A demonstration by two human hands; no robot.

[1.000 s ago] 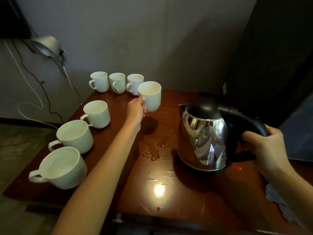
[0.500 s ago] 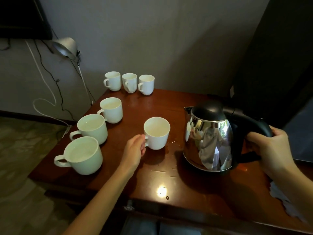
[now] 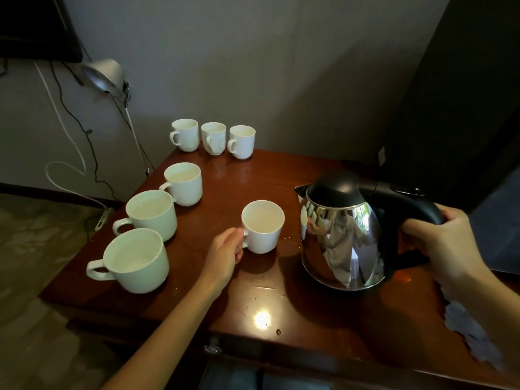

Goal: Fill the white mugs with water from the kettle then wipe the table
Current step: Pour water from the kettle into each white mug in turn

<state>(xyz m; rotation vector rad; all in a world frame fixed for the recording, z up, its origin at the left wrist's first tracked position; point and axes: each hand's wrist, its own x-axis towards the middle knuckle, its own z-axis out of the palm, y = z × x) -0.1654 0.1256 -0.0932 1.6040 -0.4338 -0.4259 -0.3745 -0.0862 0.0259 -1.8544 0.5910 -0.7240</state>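
Observation:
A white mug [image 3: 263,228] stands in the middle of the dark wooden table [image 3: 281,299], and my left hand [image 3: 225,254] holds its handle. Just right of it stands the steel kettle [image 3: 340,237] with a black lid; my right hand [image 3: 444,243] grips its black handle. Three mugs holding water line the left edge: near [image 3: 135,261], middle [image 3: 150,215], far [image 3: 184,184]. Three smaller mugs [image 3: 213,137] stand in a row at the far edge.
A pale cloth [image 3: 472,333] lies at the table's right front edge. Water drops sit between the mug and the kettle. A metal lamp [image 3: 104,76] and cables hang by the wall on the left, with a power strip [image 3: 101,219] on the floor.
My left hand carried the mug from the back row to the table's middle and set it down beside the kettle. The kettle and my right hand stayed put.

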